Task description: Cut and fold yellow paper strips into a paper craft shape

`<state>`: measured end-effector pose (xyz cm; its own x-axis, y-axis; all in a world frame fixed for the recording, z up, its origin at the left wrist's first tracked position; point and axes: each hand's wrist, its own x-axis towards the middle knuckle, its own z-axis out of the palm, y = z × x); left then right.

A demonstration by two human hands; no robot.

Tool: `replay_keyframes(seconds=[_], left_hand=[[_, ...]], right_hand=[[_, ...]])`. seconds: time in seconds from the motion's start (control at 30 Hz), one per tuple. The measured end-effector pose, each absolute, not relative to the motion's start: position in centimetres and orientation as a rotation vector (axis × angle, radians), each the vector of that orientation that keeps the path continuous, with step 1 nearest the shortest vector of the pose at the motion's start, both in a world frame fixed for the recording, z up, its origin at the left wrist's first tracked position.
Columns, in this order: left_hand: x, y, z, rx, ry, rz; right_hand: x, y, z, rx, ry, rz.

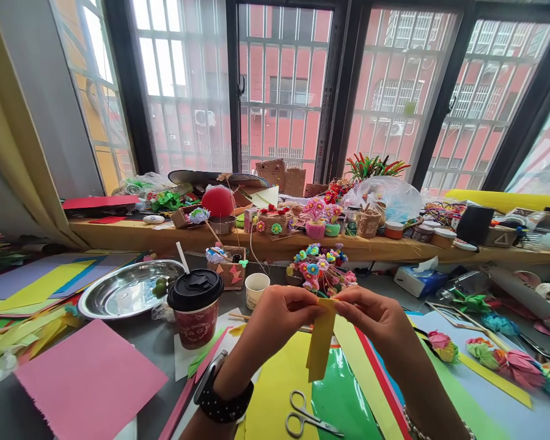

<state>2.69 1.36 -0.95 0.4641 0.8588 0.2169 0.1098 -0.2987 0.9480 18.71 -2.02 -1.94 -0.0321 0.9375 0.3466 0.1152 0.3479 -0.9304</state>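
Observation:
Between my two hands hangs a folded strip of yellow paper (321, 348), pinched along its top edge. My left hand (288, 308) grips the upper left corner between thumb and fingers. On the other corner, my right hand (364, 310) is closed in a similar pinch. Below the strip lie small silver scissors (309, 418), their blades pointing right, across yellow paper (275, 391) and a glossy green sheet (343, 391). The strip's lower end hangs loose above these sheets, with its layers slightly apart.
Left of my hands stand a lidded cup with a straw (197, 311), a steel tray (89, 299) and a pink paper square (94, 382). A paper cup (256, 287) and crochet flowers (318, 266) sit behind. Folded paper flowers (508, 360) lie at the right.

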Motion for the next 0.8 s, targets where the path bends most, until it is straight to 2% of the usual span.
replay_keyframes(seconds=[0.4, 0.8], left_hand=[[2.1, 1.5, -1.1, 2.193, 1.006, 0.926], [1.8, 1.7, -1.7, 2.042, 0.946, 0.894]], right_hand=[[17.8, -2.2, -2.1, -1.191, -1.663, 0.502], [17.4, -2.0, -2.6, -1.163, -1.652, 0.471]])
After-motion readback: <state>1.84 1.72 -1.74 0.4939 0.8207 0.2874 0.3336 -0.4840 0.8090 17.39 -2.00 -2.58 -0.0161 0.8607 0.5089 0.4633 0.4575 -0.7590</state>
